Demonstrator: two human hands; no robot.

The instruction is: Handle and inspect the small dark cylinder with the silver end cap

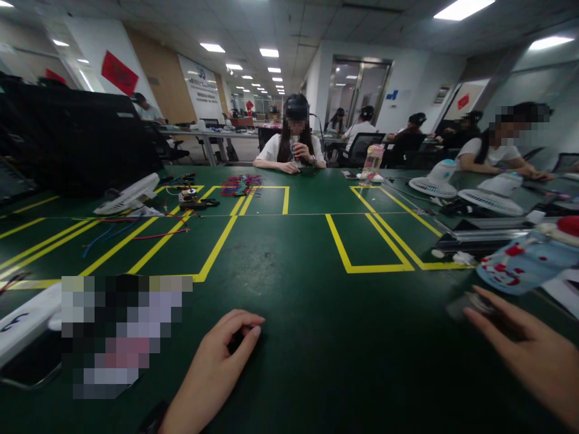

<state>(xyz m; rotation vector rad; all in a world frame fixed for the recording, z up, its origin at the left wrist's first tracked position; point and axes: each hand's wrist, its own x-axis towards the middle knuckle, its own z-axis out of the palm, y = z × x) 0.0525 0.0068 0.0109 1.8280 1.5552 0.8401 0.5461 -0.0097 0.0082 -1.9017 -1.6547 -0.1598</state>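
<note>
My left hand (221,352) rests on the green tabletop (289,367). Its fingers are loosely curled, thumb tip a little apart from the index finger, and I see nothing held between them; the other fingers are mostly hidden. At the right, my right hand (525,343) is closed, thumb and fingers pinching a small grey, partly see-through object (470,306). Motion blurs that object and its kind does not show. Just beyond this hand lies a light-blue bag with a red-and-white pattern (515,262).
A white power strip (29,328) lies at the left beside a pixelated area. Farther off are a bundle of coloured wires (242,184), a white fan (129,194), more fans (491,196) and a pink-lidded bottle (373,163). A person (294,135) sits opposite.
</note>
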